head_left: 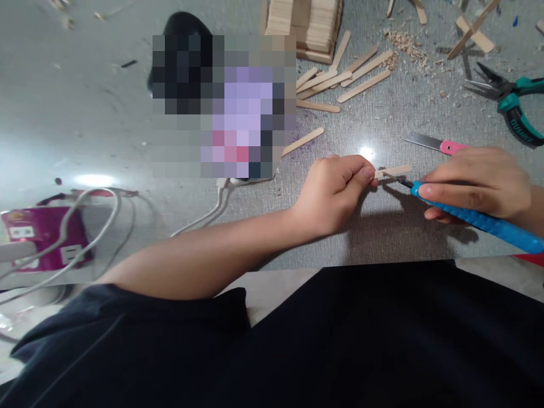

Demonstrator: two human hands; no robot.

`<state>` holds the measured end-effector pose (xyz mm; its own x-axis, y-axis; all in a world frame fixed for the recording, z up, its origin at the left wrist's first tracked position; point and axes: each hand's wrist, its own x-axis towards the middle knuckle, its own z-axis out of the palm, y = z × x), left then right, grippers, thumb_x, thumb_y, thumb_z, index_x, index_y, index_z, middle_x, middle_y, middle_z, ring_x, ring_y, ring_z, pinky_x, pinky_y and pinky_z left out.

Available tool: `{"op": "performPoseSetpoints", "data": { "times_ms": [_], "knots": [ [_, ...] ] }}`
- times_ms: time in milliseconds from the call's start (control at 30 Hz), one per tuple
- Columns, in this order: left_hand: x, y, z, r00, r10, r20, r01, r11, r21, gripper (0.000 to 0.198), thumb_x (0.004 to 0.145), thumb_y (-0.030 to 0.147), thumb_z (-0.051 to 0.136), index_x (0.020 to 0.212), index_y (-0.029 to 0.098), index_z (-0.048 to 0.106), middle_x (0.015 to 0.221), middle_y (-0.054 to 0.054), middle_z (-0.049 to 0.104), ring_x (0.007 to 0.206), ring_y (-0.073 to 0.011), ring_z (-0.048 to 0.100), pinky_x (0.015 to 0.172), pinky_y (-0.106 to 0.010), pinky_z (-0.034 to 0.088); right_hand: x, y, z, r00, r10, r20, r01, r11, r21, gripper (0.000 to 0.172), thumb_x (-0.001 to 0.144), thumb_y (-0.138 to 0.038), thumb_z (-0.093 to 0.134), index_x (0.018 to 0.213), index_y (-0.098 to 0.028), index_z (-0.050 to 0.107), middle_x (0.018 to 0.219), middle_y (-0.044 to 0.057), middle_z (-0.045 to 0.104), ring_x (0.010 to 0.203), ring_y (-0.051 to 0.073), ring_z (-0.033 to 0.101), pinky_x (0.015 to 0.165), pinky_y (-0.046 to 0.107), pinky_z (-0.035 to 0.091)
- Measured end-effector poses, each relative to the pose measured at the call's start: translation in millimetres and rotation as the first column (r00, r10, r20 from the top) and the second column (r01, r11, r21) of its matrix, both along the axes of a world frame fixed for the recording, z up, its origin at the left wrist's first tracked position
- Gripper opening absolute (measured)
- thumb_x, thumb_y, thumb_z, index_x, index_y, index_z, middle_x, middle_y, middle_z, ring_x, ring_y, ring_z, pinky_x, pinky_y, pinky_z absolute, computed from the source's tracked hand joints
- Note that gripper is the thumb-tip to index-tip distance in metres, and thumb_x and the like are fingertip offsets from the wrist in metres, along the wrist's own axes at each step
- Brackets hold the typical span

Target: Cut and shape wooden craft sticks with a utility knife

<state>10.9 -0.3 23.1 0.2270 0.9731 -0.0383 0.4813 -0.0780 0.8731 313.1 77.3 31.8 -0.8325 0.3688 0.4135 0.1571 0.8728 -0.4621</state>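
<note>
Left hand point(331, 194): flat wooden stick point(402, 169); right hand point(488, 180): blue knife point(499, 228), seemingly ribbed.

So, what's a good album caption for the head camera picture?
Left hand pinching a flat, pale wooden stick, right hand holding a blue-handled craft knife to it.

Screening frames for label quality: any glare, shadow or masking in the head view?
Head view: glare on the tabletop, one spot just beyond the left hand; head view: dark shadow by the tabletop's near edge; head view: pixelation hides part of a black object.
</note>
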Motion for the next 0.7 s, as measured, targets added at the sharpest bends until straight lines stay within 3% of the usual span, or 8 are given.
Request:
{"op": "performPoseSetpoints", "data": {
  "times_ms": [100, 200, 267, 367, 433, 567, 700],
  "knots": [
    [0, 0, 1.2, 1.000, -0.011, -0.024, 0.011, 1.000, -0.020, 0.037, 0.114, 0.032, 0.053, 0.089, 0.021, 0.077, 0.074, -0.002, 0.075, 0.072, -0.0174, 0.067, 0.076, -0.034, 0.051, -4, 4, -6.6, 0.991, 0.089, -0.104, -0.087, 0.996, 0.022, 0.032, 0.113, -0.029, 0.079, 0.142, -0.043, 0.079, 0.109, -0.003, 0.090, 0.086, 0.018, 0.086, 0.079, 0.034, 0.069],
    [0, 2, 0.6, 0.999, -0.028, -0.044, 0.027, 0.999, -0.020, 0.038, 0.114, 0.033, 0.054, 0.087, 0.021, 0.078, 0.070, -0.001, 0.071, 0.068, -0.0175, 0.064, 0.075, -0.034, 0.050, -7, 7, -5.7, 0.996, 0.043, -0.072, -0.051, 0.993, -0.103, 0.021, 0.112, -0.033, 0.082, 0.132, -0.041, 0.084, 0.105, -0.003, 0.090, 0.083, 0.018, 0.086, 0.079, 0.035, 0.070],
    [0, 3, 0.0, 0.998, -0.044, -0.052, 0.044, 0.999, -0.014, 0.038, 0.113, 0.033, 0.055, 0.085, 0.022, 0.078, 0.067, 0.000, 0.069, 0.065, -0.0175, 0.063, 0.076, -0.036, 0.051, -6, 8, -2.0, 0.999, 0.010, -0.049, -0.020, 0.980, -0.197, 0.012, 0.114, -0.038, 0.079, 0.124, -0.038, 0.086, 0.097, -0.003, 0.089, 0.073, 0.016, 0.082, 0.071, 0.033, 0.069],
    [-1, 4, -0.3, 0.997, -0.058, -0.055, 0.057, 0.998, -0.020, 0.037, 0.112, 0.031, 0.055, 0.084, 0.022, 0.077, 0.063, 0.001, 0.067, 0.062, -0.0174, 0.061, 0.076, -0.037, 0.050, -4, 9, 4.2, 1.000, 0.020, 0.004, -0.018, 0.956, -0.293, 0.017, 0.118, -0.044, 0.073, 0.126, -0.035, 0.085, 0.088, -0.003, 0.085, 0.061, 0.014, 0.076, 0.061, 0.029, 0.066],
    [-1, 4, -0.4, 0.997, -0.055, -0.051, 0.054, 0.998, -0.022, 0.036, 0.112, 0.030, 0.056, 0.085, 0.022, 0.077, 0.064, 0.000, 0.068, 0.062, -0.0175, 0.060, 0.072, -0.036, 0.048, -5, 10, 6.2, 0.998, 0.042, -0.038, -0.050, 0.969, -0.243, 0.021, 0.116, -0.045, 0.076, 0.132, -0.034, 0.085, 0.096, -0.001, 0.087, 0.069, 0.015, 0.080, 0.067, 0.029, 0.068],
    [-1, 4, -0.7, 0.997, -0.056, -0.049, 0.056, 0.998, 0.000, 0.035, 0.112, 0.029, 0.055, 0.086, 0.021, 0.077, 0.064, 0.000, 0.067, 0.061, -0.0175, 0.060, 0.071, -0.036, 0.047, -11, 13, 3.3, 0.977, 0.077, -0.199, -0.073, 0.997, 0.024, 0.027, 0.111, -0.043, 0.083, 0.135, -0.031, 0.083, 0.100, 0.001, 0.090, 0.083, 0.019, 0.087, 0.074, 0.030, 0.070],
    [-1, 4, -1.9, 0.996, -0.052, -0.074, 0.053, 0.999, 0.012, 0.036, 0.113, 0.031, 0.055, 0.088, 0.021, 0.079, 0.067, -0.001, 0.070, 0.063, -0.0177, 0.060, 0.073, -0.037, 0.047, -15, 13, 0.5, 0.974, 0.045, -0.221, -0.047, 0.999, -0.004, 0.028, 0.113, -0.049, 0.078, 0.133, -0.031, 0.083, 0.097, 0.000, 0.091, 0.078, 0.020, 0.086, 0.073, 0.032, 0.072]
  ]
}}
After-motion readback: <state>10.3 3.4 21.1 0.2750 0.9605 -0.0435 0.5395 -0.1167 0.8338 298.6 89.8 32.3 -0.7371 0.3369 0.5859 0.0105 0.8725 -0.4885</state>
